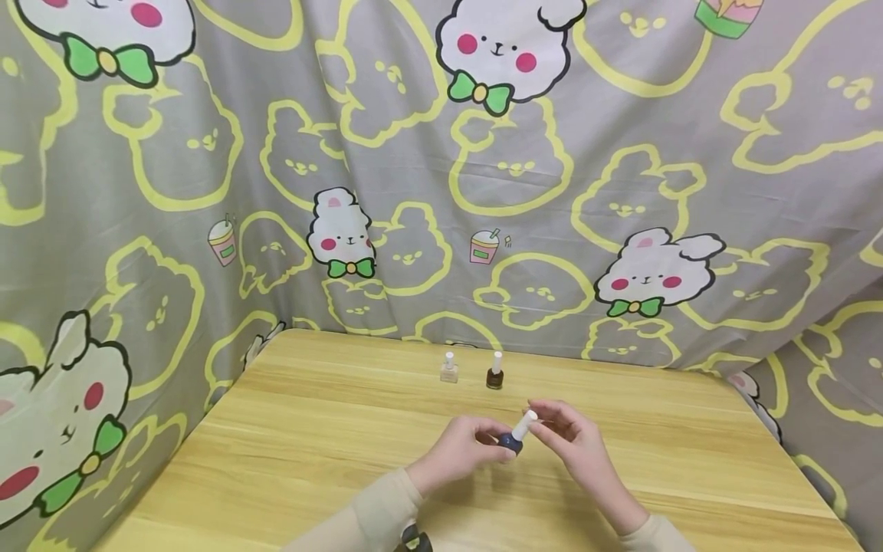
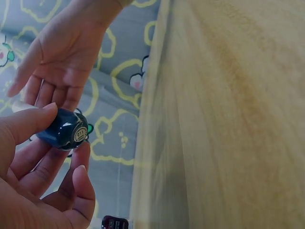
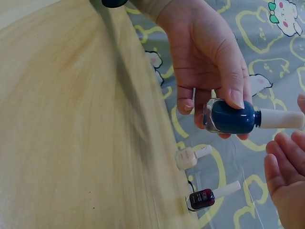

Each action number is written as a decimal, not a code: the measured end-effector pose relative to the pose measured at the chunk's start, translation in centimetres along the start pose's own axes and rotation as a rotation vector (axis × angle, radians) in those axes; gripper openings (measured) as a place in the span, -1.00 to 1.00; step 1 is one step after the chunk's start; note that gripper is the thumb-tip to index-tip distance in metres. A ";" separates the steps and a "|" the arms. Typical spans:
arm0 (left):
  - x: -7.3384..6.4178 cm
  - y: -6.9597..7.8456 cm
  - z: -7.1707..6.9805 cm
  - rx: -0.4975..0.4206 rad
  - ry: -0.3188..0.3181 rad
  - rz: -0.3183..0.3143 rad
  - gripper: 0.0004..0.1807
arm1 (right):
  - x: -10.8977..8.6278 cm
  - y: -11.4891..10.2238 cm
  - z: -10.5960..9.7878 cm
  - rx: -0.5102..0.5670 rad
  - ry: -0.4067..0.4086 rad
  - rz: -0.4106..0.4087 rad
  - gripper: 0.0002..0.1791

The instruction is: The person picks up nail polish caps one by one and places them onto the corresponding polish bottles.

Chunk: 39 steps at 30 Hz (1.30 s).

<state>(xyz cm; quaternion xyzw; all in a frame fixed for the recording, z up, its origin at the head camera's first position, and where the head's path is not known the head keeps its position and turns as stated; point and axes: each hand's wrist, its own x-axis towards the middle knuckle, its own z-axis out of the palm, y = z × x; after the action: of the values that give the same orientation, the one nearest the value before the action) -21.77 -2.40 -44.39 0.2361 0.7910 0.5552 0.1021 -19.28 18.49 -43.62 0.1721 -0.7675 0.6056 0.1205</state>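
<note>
My left hand [image 1: 461, 452] pinches a nail polish bottle [image 1: 510, 442] of dark blue glass, holding it tilted above the table. In the right wrist view the left thumb presses on the blue bottle's side [image 3: 233, 117], fingers behind it. My right hand [image 1: 576, 445] is at the bottle's white cap [image 1: 526, 424], its thumb and fingertips around the cap's end. Dark neck threads [image 3: 258, 119] show between cap and glass. The left wrist view shows the bottle's base [image 2: 80, 133] with a round label.
Toward the back of the wooden table [image 1: 331, 399] stand a pale nail polish bottle [image 1: 449, 370] and a dark red one [image 1: 495, 373], both white-capped. A patterned grey curtain [image 1: 414, 176] hangs behind and at the sides. A dark object [image 1: 415, 539] lies near the left sleeve.
</note>
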 end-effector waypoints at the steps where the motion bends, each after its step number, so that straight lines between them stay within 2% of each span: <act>1: 0.0 0.0 -0.1 -0.007 0.002 -0.010 -0.71 | 0.0 0.1 -0.1 0.010 -0.012 0.010 -0.65; 4: 0.0 0.1 -0.1 -0.046 0.003 -0.028 -0.71 | 0.0 0.3 -0.3 0.034 -0.046 0.032 -0.59; 10: 0.1 -0.1 0.0 -0.112 -0.021 -0.041 -0.72 | 0.2 0.9 -0.7 0.073 -0.098 0.021 -0.54; 16: 0.1 -0.5 0.1 -0.125 -0.065 -0.036 -0.74 | 0.1 0.9 -0.6 0.107 -0.186 -0.017 -0.61; 20: 0.2 -0.6 0.2 -0.121 -0.071 -0.028 -0.76 | 0.0 0.7 -0.5 0.117 -0.205 -0.041 -0.69; 23: 0.2 -0.6 0.3 -0.100 -0.065 -0.014 -0.77 | 0.0 0.7 -0.4 0.114 -0.192 -0.044 -0.72; 30: 0.0 -0.3 0.7 -0.022 -0.027 0.038 -0.77 | -0.1 0.3 -0.3 0.124 -0.125 0.010 -0.80; 34: -0.3 -0.1 0.9 -0.014 -0.013 0.039 -0.77 | -0.2 0.1 -0.1 0.117 -0.071 -0.012 -0.86; 39: -0.5 0.2 1.2 -0.024 -0.008 0.021 -0.79 | -0.3 0.1 0.3 0.098 -0.018 -0.050 -0.84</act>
<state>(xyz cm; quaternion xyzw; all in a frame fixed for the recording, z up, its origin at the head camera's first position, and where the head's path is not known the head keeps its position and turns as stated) -20.81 -1.60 -44.69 0.2452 0.7814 0.5647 0.1022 -19.01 18.26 -43.88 0.2024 -0.7334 0.6378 0.1199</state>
